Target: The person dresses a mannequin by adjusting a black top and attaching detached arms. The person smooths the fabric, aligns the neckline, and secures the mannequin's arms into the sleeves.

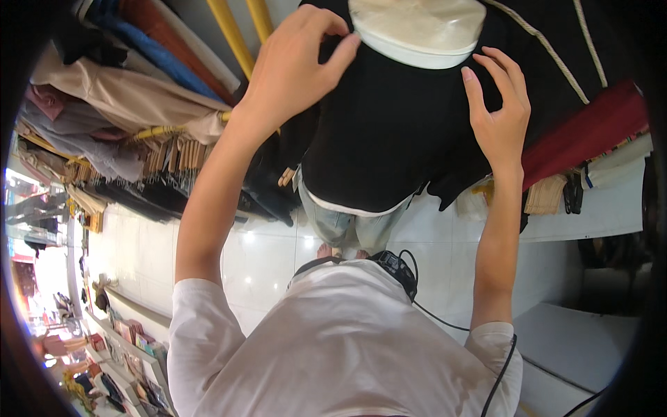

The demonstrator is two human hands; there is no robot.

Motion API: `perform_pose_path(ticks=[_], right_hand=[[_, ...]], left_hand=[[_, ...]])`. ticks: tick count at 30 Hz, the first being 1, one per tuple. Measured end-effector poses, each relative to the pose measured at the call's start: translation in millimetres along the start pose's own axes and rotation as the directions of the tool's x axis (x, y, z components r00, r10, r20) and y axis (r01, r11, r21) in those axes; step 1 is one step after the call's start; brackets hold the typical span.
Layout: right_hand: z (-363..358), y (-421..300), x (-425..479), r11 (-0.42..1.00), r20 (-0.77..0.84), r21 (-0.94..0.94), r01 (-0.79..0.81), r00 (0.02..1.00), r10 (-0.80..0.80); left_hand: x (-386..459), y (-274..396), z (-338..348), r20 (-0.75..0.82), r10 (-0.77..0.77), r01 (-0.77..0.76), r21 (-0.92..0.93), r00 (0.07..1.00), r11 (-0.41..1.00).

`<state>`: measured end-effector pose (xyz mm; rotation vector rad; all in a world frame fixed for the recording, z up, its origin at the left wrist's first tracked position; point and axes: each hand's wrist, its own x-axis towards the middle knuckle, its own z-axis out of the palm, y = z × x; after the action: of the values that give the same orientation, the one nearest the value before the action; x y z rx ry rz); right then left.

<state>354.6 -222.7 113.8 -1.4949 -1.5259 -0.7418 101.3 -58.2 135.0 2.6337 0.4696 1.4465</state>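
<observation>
Before me stands a mannequin in a black long-sleeved top point(375, 135). A white inner collar point(432, 57) rings its cream neck point(417, 26), and a white hem point(359, 211) shows above faded blue jeans point(333, 219). My left hand point(297, 62) is at the left side of the collar, thumb and forefinger tips nearly together; whether fabric is pinched there is unclear. At the collar's right side, my right hand point(500, 104) has its thumb and fingers apart with nothing between them.
Clothes on wooden hangers point(177, 156) crowd a yellow rail point(156, 131) at left. Beige cords point(557, 57) hang on black fabric at upper right, above dark red cloth point(583, 135). A black device point(396, 271) with a cable point(437, 318) is at my waist. White tiles point(266, 250) cover the floor.
</observation>
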Motion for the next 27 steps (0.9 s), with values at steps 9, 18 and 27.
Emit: perform_pose_path(ticks=[9, 18, 27], right_hand=[[-2, -71, -19, 0.996, 0.088, -0.014, 0.089, 0.992, -0.087], [41, -144, -92, 0.76, 0.379, 0.616, 0.206, 0.769, -0.515], [89, -205, -196, 0.249, 0.252, 0.967, -0.061, 0.414, -0.875]], left_hand=[[-159, -15, -15, 0.076, -0.314, 0.322, -0.127, 0.946, 0.938], [-375, 94, 10, 0.25, -0.843, 0.879, -0.114, 0.476, 0.463], [-461, 289, -23, -0.293, -0.955, 0.995, 0.063, -0.055, -0.077]])
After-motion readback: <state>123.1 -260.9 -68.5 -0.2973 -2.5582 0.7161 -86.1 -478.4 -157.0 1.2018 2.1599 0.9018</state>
